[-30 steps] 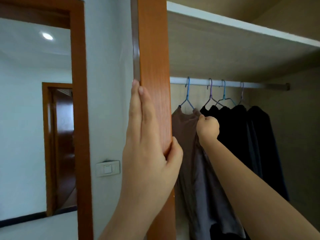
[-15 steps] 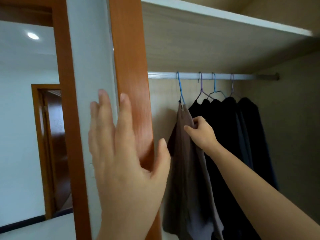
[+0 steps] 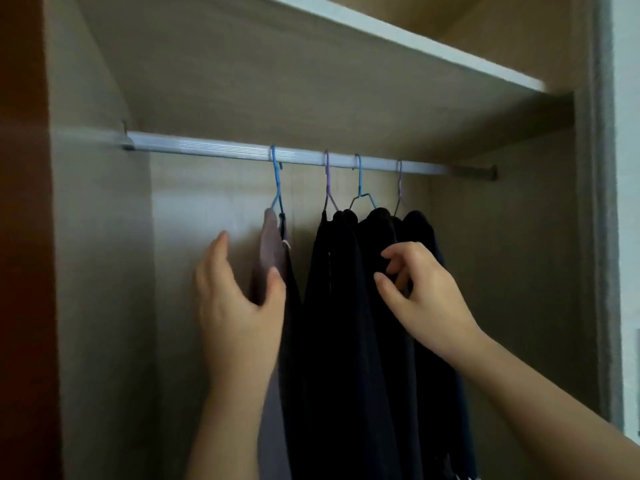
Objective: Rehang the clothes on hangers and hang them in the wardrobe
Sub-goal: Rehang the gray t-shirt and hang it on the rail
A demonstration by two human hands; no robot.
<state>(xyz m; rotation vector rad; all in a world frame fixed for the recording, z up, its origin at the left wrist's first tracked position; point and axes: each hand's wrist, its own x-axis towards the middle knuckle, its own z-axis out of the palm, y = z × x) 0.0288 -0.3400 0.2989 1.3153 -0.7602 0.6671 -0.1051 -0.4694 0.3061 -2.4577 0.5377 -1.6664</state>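
Left hand (image 3: 239, 306) moved inside; right hand (image 3: 426, 299) pinches clothes (image 3: 339, 306) on four hangers (image 3: 277, 188).

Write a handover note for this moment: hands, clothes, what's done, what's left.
Left hand: open, thumb against the brown garment.
Right hand: fingers seem to pinch the dark clothes.
Things: four hangers on the rail. The leftmost carries the brown garment, the other three the dark clothes.
Done: everything in view hangs on the rail.
Left: probably only spacing or straightening. Whether more clothes wait out of view cannot be told.
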